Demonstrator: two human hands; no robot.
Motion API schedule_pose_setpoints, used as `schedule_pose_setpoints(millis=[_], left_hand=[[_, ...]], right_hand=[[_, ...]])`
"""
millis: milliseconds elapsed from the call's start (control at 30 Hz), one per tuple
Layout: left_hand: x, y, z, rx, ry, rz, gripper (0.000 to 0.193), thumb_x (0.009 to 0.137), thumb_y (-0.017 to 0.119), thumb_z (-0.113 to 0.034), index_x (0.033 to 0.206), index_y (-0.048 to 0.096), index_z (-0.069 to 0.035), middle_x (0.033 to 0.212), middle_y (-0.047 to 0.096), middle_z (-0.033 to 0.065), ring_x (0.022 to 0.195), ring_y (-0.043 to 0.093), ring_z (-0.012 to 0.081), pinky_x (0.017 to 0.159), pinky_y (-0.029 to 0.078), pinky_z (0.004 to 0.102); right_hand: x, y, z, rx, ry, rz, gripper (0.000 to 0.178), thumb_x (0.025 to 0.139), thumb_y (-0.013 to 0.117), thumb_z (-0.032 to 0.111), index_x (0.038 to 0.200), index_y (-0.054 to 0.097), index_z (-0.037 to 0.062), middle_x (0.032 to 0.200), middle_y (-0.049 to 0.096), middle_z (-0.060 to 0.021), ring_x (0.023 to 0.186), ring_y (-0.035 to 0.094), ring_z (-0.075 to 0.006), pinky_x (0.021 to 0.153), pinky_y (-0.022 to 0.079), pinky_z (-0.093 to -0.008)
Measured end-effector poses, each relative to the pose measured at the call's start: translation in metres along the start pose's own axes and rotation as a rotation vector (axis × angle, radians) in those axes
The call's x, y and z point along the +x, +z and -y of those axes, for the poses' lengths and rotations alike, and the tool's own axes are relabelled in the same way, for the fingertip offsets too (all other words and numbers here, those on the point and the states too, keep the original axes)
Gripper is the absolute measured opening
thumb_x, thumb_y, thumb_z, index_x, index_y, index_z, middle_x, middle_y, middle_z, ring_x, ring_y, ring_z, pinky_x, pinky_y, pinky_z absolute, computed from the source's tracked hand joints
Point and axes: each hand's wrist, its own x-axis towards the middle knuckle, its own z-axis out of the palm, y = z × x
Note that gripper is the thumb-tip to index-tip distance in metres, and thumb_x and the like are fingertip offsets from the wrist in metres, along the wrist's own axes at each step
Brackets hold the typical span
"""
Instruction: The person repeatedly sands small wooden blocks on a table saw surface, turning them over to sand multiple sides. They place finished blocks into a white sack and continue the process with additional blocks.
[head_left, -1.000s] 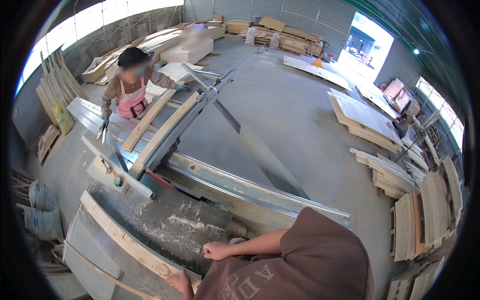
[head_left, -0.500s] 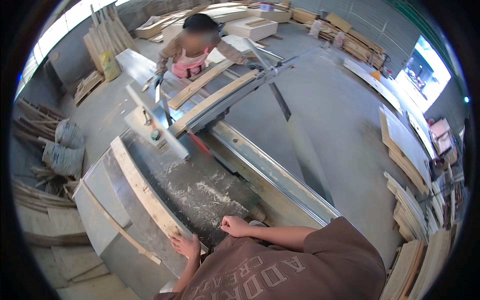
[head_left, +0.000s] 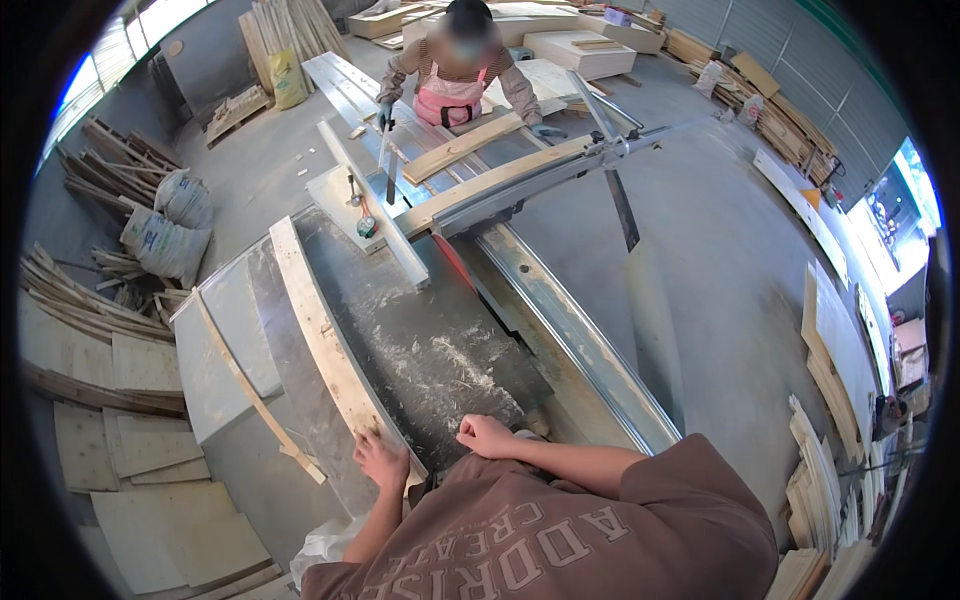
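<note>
My left hand (head_left: 382,460) lies on the near end of a long wooden board (head_left: 318,335), fingers apart and resting on its top face. The board lies lengthwise on the dark saw table (head_left: 390,318). To its right, my right hand (head_left: 488,437) is loosely curled at the table's near edge, close to scattered wood shavings (head_left: 455,360). Nothing shows in that hand. Farther along the table, a pale straight rail (head_left: 375,205) lies slantwise, with a small tool with a green and red part (head_left: 366,226) beside it.
Across the saw, a co-worker (head_left: 455,85) in a pink apron stands by another board (head_left: 463,146) and the sliding rail (head_left: 530,192). A thin wood strip (head_left: 245,375) lies left of my board. Sacks (head_left: 165,240) and stacked panels (head_left: 150,365) fill the left; more panels (head_left: 835,350) stand right.
The whole view has shifted, so the saw and boards appear farther right and lower. The co-worker is more upright. My left hand stays on the board; my right hand stays curled.
</note>
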Motion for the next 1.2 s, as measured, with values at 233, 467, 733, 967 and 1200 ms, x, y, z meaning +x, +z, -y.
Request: schedule_pose_setpoints(millis=[233,467,733,967,1200], left_hand=[[-0.001,-0.003,-0.002,-0.008,-0.029,0.028,0.106,0.078,0.09,-0.037,0.163,0.036,-0.008,0.17,0.034,0.0209,0.15,0.034,0.0464,0.114,0.045,0.0601],[-0.001,0.0,-0.001,-0.025,-0.04,0.024,0.106,0.079,0.09,-0.037,0.164,0.035,-0.009,0.172,0.031,0.0205,0.152,0.032,0.0458,0.115,0.044,0.0604],[0.0,-0.008,-0.014,0.016,-0.075,0.038,0.107,0.08,0.089,-0.037,0.166,0.032,-0.007,0.171,0.031,0.0227,0.152,0.032,0.0462,0.12,0.038,0.0607],[-0.015,0.001,-0.057,-0.273,0.041,-0.098,0.097,0.085,0.084,-0.034,0.161,0.036,0.003,0.162,0.04,0.0284,0.148,0.038,0.0485,0.123,0.031,0.0605],[-0.036,0.001,-0.091,-0.397,0.308,-0.115,0.086,0.086,0.084,-0.024,0.156,0.041,0.003,0.154,0.047,0.0273,0.143,0.043,0.0471,0.122,0.035,0.0552]], right_hand=[[0.004,-0.002,-0.002,0.005,0.014,0.044,0.025,0.098,0.076,0.027,0.104,0.071,0.0033,0.096,0.078,-0.0163,0.091,0.075,-0.0347,0.081,0.057,-0.0466],[0.007,-0.005,-0.002,-0.03,-0.001,0.043,0.025,0.099,0.077,0.026,0.102,0.072,0.002,0.093,0.079,-0.0142,0.086,0.076,-0.0295,0.078,0.059,-0.0424],[0.009,-0.009,-0.004,-0.014,-0.032,0.017,0.026,0.098,0.077,0.026,0.104,0.071,0.0014,0.093,0.079,-0.015,0.085,0.076,-0.0295,0.077,0.059,-0.0418],[0.008,-0.014,0.001,-0.021,-0.064,-0.036,0.026,0.099,0.075,0.023,0.109,0.069,-0.0001,0.094,0.078,-0.0173,0.088,0.077,-0.0322,0.08,0.059,-0.0441],[0.01,-0.014,0.002,-0.012,-0.077,-0.011,0.025,0.099,0.076,0.02,0.109,0.068,-0.0021,0.096,0.078,-0.0181,0.09,0.077,-0.0329,0.081,0.06,-0.0445]])
